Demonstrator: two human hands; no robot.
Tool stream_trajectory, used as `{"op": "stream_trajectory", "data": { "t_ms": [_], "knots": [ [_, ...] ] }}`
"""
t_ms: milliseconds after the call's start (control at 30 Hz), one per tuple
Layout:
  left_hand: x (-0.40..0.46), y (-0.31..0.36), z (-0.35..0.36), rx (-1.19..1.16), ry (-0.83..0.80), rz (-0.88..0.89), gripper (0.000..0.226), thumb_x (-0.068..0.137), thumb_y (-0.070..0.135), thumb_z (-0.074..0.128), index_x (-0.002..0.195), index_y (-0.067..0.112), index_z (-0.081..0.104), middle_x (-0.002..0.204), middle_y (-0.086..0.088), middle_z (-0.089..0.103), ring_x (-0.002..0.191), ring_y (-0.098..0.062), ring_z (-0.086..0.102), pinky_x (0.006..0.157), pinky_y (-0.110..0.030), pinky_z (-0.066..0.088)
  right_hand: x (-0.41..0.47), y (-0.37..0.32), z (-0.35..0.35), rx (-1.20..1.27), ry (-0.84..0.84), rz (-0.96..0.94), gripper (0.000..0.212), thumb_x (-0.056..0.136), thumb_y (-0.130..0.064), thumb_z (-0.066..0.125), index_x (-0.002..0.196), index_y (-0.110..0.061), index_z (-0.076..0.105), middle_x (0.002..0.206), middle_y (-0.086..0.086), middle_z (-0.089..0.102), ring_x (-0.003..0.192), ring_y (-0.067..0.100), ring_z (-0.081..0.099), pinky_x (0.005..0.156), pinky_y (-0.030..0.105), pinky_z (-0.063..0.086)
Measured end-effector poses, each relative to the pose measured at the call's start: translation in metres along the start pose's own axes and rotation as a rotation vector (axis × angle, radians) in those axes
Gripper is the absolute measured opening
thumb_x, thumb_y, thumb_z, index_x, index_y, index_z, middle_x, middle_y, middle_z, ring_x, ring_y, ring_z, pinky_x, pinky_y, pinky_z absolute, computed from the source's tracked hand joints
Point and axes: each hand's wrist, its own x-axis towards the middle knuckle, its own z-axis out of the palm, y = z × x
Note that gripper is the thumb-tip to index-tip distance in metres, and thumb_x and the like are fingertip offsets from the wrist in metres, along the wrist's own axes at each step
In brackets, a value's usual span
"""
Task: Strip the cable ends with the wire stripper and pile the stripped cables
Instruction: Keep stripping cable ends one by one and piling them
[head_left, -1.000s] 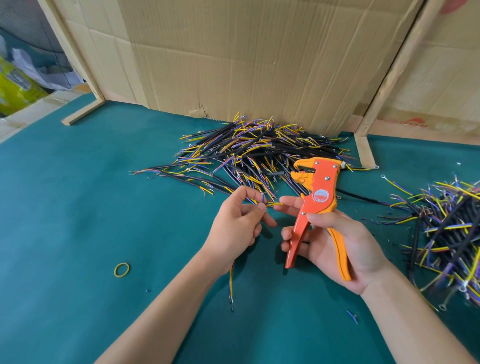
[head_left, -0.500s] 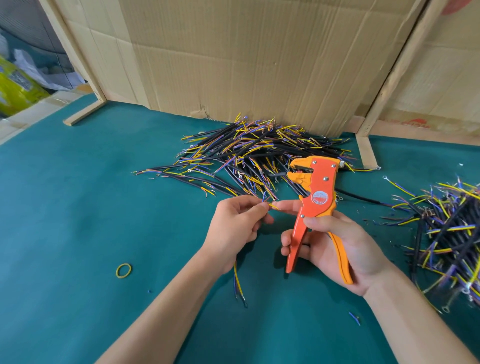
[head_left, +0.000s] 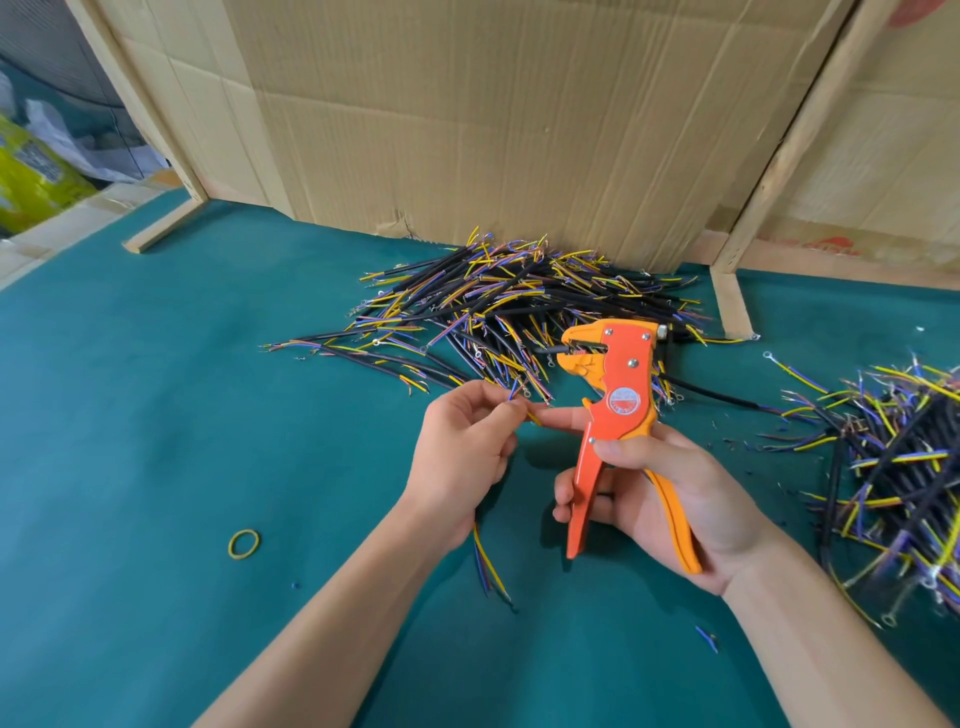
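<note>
My left hand holds one cable; its lower wire ends, blue and yellow, hang below my wrist, and its upper wires are pinched between my fingertips. My right hand grips the orange wire stripper upright by its handles, jaws pointing left. The right index finger reaches across and touches the yellow wire at my left fingertips. One pile of black cables lies behind the hands by the cardboard. A second cable pile lies at the right edge.
A green mat covers the table. A yellow rubber band lies left of my left forearm. Small blue insulation scraps dot the mat. Cardboard panels and wooden strips wall off the back.
The cable has slid down through my left hand, so more of its lower end hangs below my wrist. My right index finger now meets the wire at my left fingertips.
</note>
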Motion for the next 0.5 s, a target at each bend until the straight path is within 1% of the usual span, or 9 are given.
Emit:
{"op": "stream_trajectory", "data": {
  "t_ms": [33, 100, 167, 233, 300, 367, 433, 500],
  "knots": [
    [0.0008, -0.0009, -0.0008, 0.038, 0.015, 0.032, 0.01, 0.098, 0.004, 0.057, 0.088, 0.004, 0.055, 0.064, 0.003, 0.067, 0.045, -0.009, 0.033, 0.038, -0.017, 0.025, 0.0001, 0.0002, 0.0004, 0.008, -0.001, -0.003, 0.053, 0.078, -0.016, 0.071, 0.129, -0.001, 0.066, 0.083, 0.024, 0.059, 0.079, 0.033, 0.064, 0.077, 0.046, 0.057],
    [0.0023, -0.0023, -0.0036, 0.181, 0.048, 0.121, 0.01, 0.097, 0.004, 0.056, 0.087, 0.001, 0.056, 0.063, 0.003, 0.065, 0.047, -0.012, 0.036, 0.044, -0.022, 0.028, -0.0005, 0.0004, 0.0001, 0.028, -0.008, -0.013, 0.058, 0.077, -0.02, 0.071, 0.131, 0.0, 0.065, 0.084, 0.024, 0.06, 0.078, 0.034, 0.063, 0.076, 0.047, 0.056],
    [0.0016, -0.0035, -0.0056, 0.412, 0.046, 0.226, 0.01, 0.094, 0.007, 0.058, 0.084, 0.008, 0.059, 0.069, 0.005, 0.07, 0.049, -0.013, 0.041, 0.05, -0.026, 0.034, -0.0012, 0.0006, -0.0003, 0.04, -0.021, -0.02, 0.059, 0.077, -0.021, 0.07, 0.132, -0.001, 0.064, 0.083, 0.025, 0.059, 0.078, 0.035, 0.061, 0.075, 0.047, 0.055],
    [-0.0011, -0.0049, -0.0054, 0.634, 0.026, 0.307, 0.011, 0.093, 0.012, 0.061, 0.083, 0.016, 0.057, 0.075, 0.003, 0.073, 0.053, -0.015, 0.044, 0.053, -0.031, 0.039, -0.0011, 0.0009, 0.0, 0.047, -0.034, -0.021, 0.058, 0.078, -0.019, 0.071, 0.133, -0.002, 0.064, 0.085, 0.026, 0.058, 0.078, 0.035, 0.061, 0.074, 0.047, 0.054],
    [-0.0025, -0.0056, -0.0058, 0.755, 0.036, 0.354, 0.01, 0.093, 0.015, 0.061, 0.084, 0.019, 0.056, 0.071, 0.0, 0.067, 0.059, -0.022, 0.045, 0.059, -0.036, 0.043, -0.0005, 0.0013, 0.0006, 0.043, -0.051, -0.029, 0.058, 0.078, -0.017, 0.072, 0.134, -0.003, 0.063, 0.097, 0.028, 0.056, 0.078, 0.034, 0.06, 0.074, 0.047, 0.054],
    [-0.0022, -0.0045, -0.007, 0.838, 0.056, 0.399, 0.007, 0.093, 0.016, 0.061, 0.088, 0.018, 0.058, 0.07, 0.0, 0.062, 0.061, -0.025, 0.044, 0.062, -0.037, 0.044, -0.0001, 0.002, 0.0005, 0.035, -0.056, -0.039, 0.057, 0.078, -0.015, 0.073, 0.134, -0.003, 0.063, 0.114, 0.031, 0.053, 0.077, 0.034, 0.06, 0.074, 0.049, 0.054],
    [-0.0035, -0.002, -0.0071, 0.923, 0.049, 0.457, 0.003, 0.095, 0.016, 0.06, 0.092, 0.016, 0.062, 0.075, -0.001, 0.062, 0.065, -0.026, 0.047, 0.064, -0.039, 0.046, -0.0003, 0.0018, 0.0001, 0.038, -0.042, -0.04, 0.058, 0.077, -0.015, 0.074, 0.133, -0.003, 0.064, 0.124, 0.031, 0.053, 0.077, 0.034, 0.061, 0.074, 0.049, 0.054],
    [-0.0053, -0.0009, -0.0063, 1.013, 0.033, 0.515, 0.007, 0.097, 0.017, 0.059, 0.095, 0.014, 0.064, 0.081, -0.003, 0.063, 0.073, -0.029, 0.053, 0.068, -0.041, 0.047, -0.0003, 0.002, 0.0001, 0.05, -0.025, -0.035, 0.059, 0.076, -0.015, 0.074, 0.132, -0.004, 0.064, 0.129, 0.031, 0.056, 0.076, 0.033, 0.061, 0.074, 0.049, 0.055]
  ]
}}
